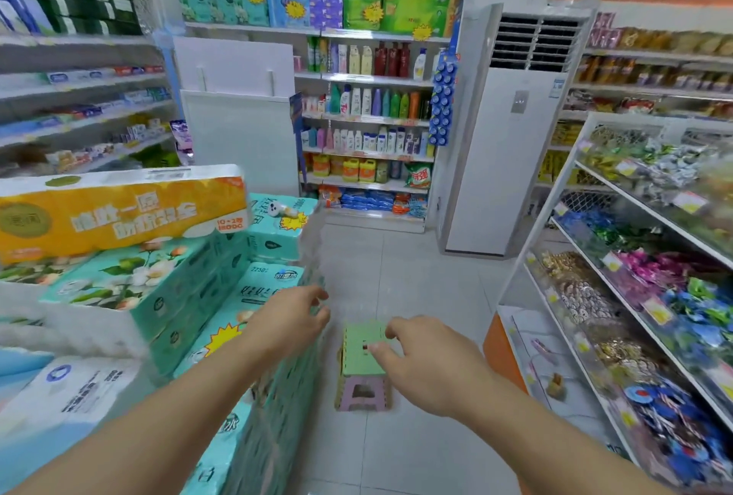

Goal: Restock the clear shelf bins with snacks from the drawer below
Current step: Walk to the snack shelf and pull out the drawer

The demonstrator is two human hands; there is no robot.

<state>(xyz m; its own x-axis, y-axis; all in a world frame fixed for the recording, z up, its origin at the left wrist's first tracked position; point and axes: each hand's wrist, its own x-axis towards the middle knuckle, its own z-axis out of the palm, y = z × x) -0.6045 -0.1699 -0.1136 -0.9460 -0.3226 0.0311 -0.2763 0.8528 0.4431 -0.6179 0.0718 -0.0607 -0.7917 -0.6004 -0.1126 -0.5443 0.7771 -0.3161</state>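
Reaching forward, left hand and right hand hold nothing, fingers loosely curled, above a green stool beside tissue packs.

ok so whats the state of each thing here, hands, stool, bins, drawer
left hand: fingers loosely curled, holding nothing
right hand: fingers loosely curled, holding nothing
folding stool: unfolded, upright on the floor
clear shelf bins: filled with wrapped snacks
drawer: pulled open under the shelves, contents unclear
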